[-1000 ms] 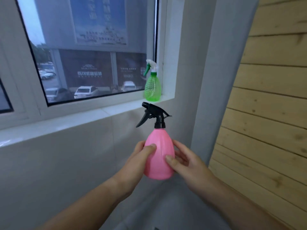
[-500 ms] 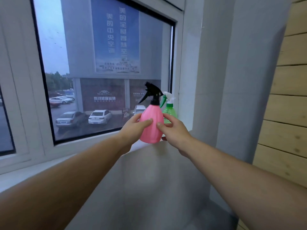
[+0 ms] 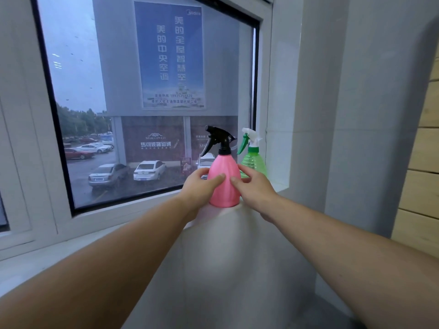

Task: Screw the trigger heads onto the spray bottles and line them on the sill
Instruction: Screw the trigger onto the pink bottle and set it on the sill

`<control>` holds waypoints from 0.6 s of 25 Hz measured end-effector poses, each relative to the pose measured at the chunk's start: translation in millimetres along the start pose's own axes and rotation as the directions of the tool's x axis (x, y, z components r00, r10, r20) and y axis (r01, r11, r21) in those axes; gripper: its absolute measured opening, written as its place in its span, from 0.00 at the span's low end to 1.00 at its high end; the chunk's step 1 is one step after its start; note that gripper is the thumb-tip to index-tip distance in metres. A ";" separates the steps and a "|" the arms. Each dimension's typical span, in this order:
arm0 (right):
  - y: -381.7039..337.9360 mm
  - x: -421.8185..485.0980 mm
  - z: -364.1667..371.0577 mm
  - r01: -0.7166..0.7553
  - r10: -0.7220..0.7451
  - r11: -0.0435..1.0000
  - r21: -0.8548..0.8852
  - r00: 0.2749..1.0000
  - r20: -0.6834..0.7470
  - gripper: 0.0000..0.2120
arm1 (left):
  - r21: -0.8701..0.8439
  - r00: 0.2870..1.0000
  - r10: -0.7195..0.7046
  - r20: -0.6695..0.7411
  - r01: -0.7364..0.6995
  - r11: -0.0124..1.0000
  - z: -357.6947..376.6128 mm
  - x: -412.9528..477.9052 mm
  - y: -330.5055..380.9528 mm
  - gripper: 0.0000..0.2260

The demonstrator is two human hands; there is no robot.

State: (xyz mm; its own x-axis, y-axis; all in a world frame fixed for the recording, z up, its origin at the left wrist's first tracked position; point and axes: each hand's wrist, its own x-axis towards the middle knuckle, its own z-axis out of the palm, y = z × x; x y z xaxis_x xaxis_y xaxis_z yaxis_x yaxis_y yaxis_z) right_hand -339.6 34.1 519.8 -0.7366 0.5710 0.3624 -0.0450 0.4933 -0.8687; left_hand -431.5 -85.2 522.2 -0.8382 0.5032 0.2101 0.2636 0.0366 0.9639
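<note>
Standing upright at the front edge of the sill (image 3: 281, 186), the pink bottle (image 3: 224, 184) is clasped on both flanks: the left hand (image 3: 198, 187) is wrapped around its left side, the right hand (image 3: 255, 188) is pressed against its right. A black trigger head (image 3: 219, 138) is seated on its neck. Just behind and to the right, the green bottle (image 3: 254, 162) is set near the window frame (image 3: 268, 103), close to the corner. Open sill is left to the left.
</note>
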 end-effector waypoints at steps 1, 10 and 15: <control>1.9 1.3 0.8 -0.002 0.002 1.000 0.002 1.000 -0.007 0.24 | 0.006 1.000 -0.002 0.005 0.001 1.000 0.4 1.1 0.8 0.22; 4.3 1.0 1.1 -0.016 0.016 1.000 -0.013 1.000 -0.011 0.29 | 0.073 0.999 -0.003 -0.033 0.005 0.997 4.4 -0.2 -0.1 0.28; 3.2 -14.2 -10.5 -0.014 0.011 0.999 -0.043 0.997 -0.073 0.26 | 0.101 0.996 -0.003 -0.089 0.012 0.995 -3.8 -13.2 -0.8 0.39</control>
State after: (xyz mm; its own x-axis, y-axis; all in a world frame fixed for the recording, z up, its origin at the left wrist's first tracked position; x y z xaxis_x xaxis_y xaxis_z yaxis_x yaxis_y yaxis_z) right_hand -322.3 34.5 515.5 -0.6857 0.6230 0.3765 -0.0053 0.5129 -0.8584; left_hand -422.4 -95.2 519.2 -0.8784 0.4240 0.2207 0.3000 0.1294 0.9451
